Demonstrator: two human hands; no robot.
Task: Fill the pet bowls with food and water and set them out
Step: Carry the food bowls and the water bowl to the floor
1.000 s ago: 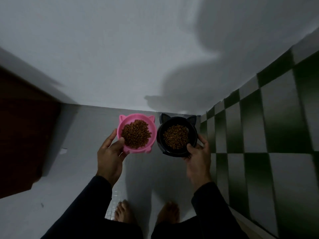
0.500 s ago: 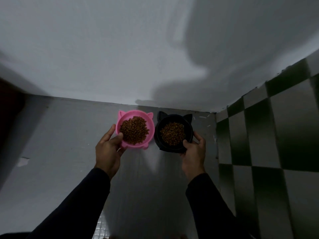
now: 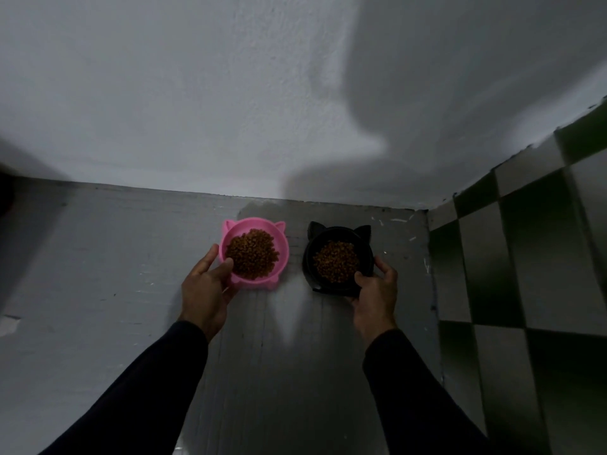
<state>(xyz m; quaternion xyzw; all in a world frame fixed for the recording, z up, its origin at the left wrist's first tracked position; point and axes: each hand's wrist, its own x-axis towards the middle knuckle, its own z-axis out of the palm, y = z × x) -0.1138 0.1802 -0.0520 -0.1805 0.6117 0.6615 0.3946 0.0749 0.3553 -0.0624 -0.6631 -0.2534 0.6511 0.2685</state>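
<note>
Pink bowl [image 3: 255, 251] of kibble sits in our left hand [image 3: 207, 288], thumb hooked over its near rim; the black bowl [image 3: 338, 259] is gripped likewise by our right hand [image 3: 375, 294], both low by the wall, side by side, apart

Dim, greyish light here, coming from behind the person: a big soft-edged shadow [image 3: 443, 103] spills across the white wall [image 3: 164, 93] up to the top right corner. The floor [image 3: 98, 257] sits darker still, and the sleeves [image 3: 138, 389] sink to near black. Wide-angle bending curves the checked tiles [image 3: 525, 257] at the right edge. Focus is soft, detail grainy, no glare.
</note>
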